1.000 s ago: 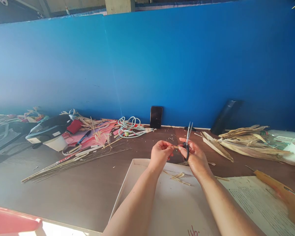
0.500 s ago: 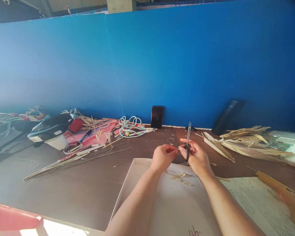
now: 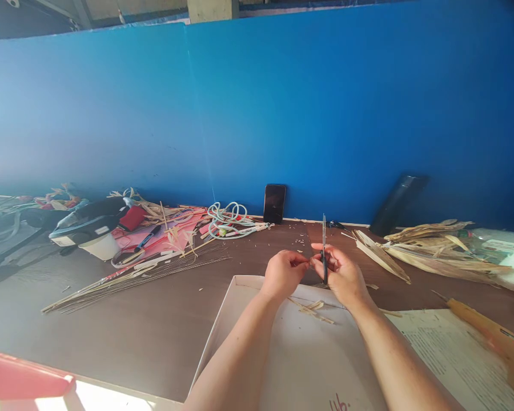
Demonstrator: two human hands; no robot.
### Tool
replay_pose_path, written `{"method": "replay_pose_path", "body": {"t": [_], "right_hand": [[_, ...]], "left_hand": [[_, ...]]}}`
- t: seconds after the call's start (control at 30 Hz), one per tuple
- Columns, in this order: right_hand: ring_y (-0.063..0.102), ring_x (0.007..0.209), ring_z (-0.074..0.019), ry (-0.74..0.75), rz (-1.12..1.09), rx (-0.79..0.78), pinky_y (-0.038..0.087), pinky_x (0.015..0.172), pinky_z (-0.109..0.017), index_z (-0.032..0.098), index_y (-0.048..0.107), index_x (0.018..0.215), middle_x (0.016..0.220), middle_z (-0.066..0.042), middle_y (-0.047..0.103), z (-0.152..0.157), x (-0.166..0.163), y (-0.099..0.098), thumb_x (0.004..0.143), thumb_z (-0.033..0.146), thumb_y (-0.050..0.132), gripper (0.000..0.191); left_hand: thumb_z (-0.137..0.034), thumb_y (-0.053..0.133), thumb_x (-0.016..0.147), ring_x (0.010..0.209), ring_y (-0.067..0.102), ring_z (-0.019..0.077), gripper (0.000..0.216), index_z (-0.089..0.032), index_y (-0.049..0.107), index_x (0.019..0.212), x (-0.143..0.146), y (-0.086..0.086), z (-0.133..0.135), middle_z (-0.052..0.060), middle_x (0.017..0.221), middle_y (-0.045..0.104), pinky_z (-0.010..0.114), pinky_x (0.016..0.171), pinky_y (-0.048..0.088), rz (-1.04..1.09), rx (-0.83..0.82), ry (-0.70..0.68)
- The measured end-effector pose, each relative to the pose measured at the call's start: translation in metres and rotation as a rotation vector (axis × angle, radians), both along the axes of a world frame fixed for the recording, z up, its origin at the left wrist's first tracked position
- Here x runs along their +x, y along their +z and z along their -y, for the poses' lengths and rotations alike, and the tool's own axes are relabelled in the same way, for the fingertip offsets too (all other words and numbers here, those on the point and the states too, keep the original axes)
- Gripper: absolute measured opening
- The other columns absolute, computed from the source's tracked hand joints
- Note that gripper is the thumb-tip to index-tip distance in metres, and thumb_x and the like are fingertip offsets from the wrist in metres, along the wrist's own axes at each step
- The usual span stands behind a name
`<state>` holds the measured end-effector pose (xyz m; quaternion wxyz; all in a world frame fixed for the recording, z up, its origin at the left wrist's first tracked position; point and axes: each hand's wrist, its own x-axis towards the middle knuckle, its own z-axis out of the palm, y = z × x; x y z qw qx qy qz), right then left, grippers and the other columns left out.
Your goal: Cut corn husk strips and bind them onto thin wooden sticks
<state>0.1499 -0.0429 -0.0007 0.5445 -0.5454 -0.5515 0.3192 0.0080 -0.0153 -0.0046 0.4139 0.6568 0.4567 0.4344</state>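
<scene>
Black-handled scissors (image 3: 324, 262) stand upright in my right hand (image 3: 342, 275), blades pointing away from me toward the blue wall. My left hand (image 3: 285, 275) is closed in a pinch, its fingertips meeting those of my right hand. Whatever small piece sits between the fingertips is too small to make out. Both hands are over the far edge of a shallow white box (image 3: 248, 281). Several short dry husk strips (image 3: 312, 311) lie in the box under my wrists.
A black phone (image 3: 274, 204) leans on the blue wall. To the left lie coiled pale-blue cord (image 3: 227, 220), thin wires (image 3: 154, 277) and pink paper (image 3: 141, 240). Dry corn husks (image 3: 432, 251), a dark cylinder (image 3: 396, 204) and a printed sheet (image 3: 445, 342) are on the right.
The scissors have turned slightly in my right hand, so the blades now appear edge-on and tilted a little left. My left hand has hardly moved.
</scene>
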Motion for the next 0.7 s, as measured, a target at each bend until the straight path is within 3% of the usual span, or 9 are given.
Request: {"method": "replay_pose_path", "body": {"t": [0.13, 0.23, 0.43, 0.7], "right_hand": [[0.06, 0.072, -0.0171, -0.039, -0.015, -0.015, 0.047, 0.066, -0.028, 0.021, 0.059, 0.111, 0.079, -0.003, 0.065, 0.0, 0.0, 0.003, 0.068, 0.036, 0.068, 0.046], [0.059, 0.068, -0.0158, -0.043, -0.053, -0.083, 0.046, 0.064, -0.028, 0.022, 0.06, 0.113, 0.078, -0.003, 0.066, 0.001, 0.0, 0.006, 0.069, 0.039, 0.067, 0.048], [0.056, 0.058, -0.0142, 0.194, -0.07, -0.285, 0.043, 0.057, -0.026, 0.019, 0.065, 0.109, 0.066, -0.002, 0.065, 0.008, -0.005, 0.011, 0.066, 0.043, 0.069, 0.05], [0.052, 0.054, -0.0126, 0.305, 0.063, -0.307, 0.039, 0.053, -0.025, 0.018, 0.065, 0.11, 0.061, 0.0, 0.062, 0.012, -0.008, 0.013, 0.069, 0.045, 0.067, 0.049]], "left_hand": [[-0.031, 0.06, 0.068, 0.049, 0.043, 0.0091, 0.015, -0.018, 0.067, 0.066, 0.0, 0.004, 0.002, 0.0, 0.057, 0.059, 0.021, 0.048, 0.029, 0.03, -0.096, -0.048], [-0.034, 0.061, 0.066, 0.049, 0.042, 0.0082, 0.018, -0.017, 0.066, 0.067, -0.002, 0.006, 0.0, 0.0, 0.057, 0.058, 0.021, 0.047, 0.029, 0.121, -0.169, -0.007], [-0.039, 0.063, 0.064, 0.052, 0.043, 0.0068, 0.026, -0.015, 0.066, 0.074, -0.011, 0.005, -0.01, 0.0, 0.061, 0.056, 0.019, 0.051, 0.034, 0.431, -0.264, 0.095], [-0.038, 0.066, 0.062, 0.053, 0.043, 0.0061, 0.029, -0.013, 0.066, 0.076, -0.013, 0.008, -0.011, 0.001, 0.065, 0.056, 0.017, 0.048, 0.033, 0.544, -0.302, 0.13]]}}
